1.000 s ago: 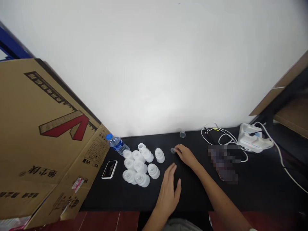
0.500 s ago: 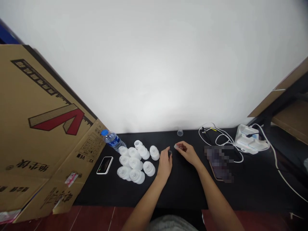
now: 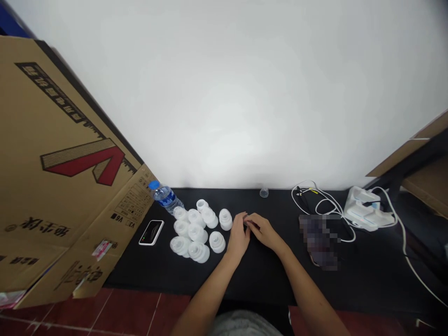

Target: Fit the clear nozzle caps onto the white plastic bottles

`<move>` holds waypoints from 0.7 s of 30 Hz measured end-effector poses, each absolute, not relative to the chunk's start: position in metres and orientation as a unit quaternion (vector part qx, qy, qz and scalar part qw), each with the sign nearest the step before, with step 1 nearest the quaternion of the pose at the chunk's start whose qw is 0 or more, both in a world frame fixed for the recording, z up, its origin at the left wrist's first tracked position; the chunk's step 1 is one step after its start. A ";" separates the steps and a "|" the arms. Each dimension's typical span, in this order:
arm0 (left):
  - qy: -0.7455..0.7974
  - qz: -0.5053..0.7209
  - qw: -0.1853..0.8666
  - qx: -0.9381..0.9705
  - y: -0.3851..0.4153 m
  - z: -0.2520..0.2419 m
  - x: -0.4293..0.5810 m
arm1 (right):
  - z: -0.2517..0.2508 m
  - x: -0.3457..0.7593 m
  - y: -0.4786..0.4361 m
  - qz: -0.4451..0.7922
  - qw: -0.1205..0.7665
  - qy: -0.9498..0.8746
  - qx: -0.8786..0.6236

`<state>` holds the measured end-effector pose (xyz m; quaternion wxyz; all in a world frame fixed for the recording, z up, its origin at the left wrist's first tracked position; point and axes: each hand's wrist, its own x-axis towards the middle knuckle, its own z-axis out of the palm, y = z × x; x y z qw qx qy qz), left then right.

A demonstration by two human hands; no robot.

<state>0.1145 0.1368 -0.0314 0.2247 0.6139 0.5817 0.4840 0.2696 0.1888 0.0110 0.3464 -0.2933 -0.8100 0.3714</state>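
Note:
My left hand (image 3: 239,238) is closed just right of a group of white bottles (image 3: 198,233), its fingers curled round something I cannot make out. My right hand (image 3: 262,229) meets it, fingertips pinched together against the left fingers; whatever lies between them is hidden. The several white bottles stand close together on the black table (image 3: 268,275). A small clear cup (image 3: 263,192) sits near the wall, beyond my right hand.
Left of the bottles are a blue-capped water bottle (image 3: 165,197) and a white-edged device (image 3: 151,233). A large cardboard box (image 3: 70,186) borders the left. To the right lie a blurred phone (image 3: 320,240), white cables and a power strip (image 3: 367,208).
My right hand has moved left to my left hand. The small clear piece it held at its fingertips is now hidden. The view has shifted slightly.

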 end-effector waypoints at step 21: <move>0.598 0.471 0.210 0.613 0.136 -0.036 0.117 | -0.012 0.269 0.201 0.320 0.401 -0.776 -0.366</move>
